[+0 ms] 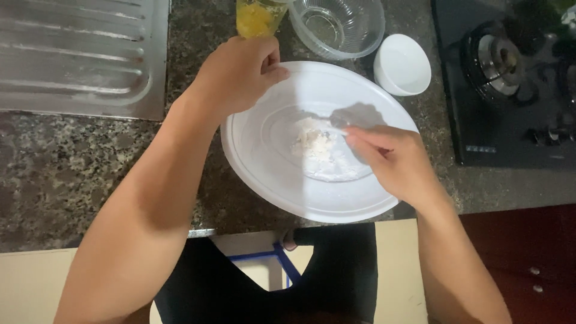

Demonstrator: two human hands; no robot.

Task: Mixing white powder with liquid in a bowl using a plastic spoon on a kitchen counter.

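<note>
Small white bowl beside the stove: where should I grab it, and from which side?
Probably pinch the small white bowl by its near rim, coming from above. It sits upright, mouth open, and looks empty; the glass bowl crowds its left and the stove its right.

1 wide white bowl [264, 168]: smooth glossy plastic, dusted with matt white powder [313, 144]. 1 clear glass bowl [360, 33], upper middle of the frame: shiny. 1 small white bowl [402, 65]: smooth, ceramic-looking. Counter [60, 162]: speckled polished stone. Draining board [78, 54], upper left: ribbed brushed metal. Hob [498, 126], upper right: glossy black glass.
</note>
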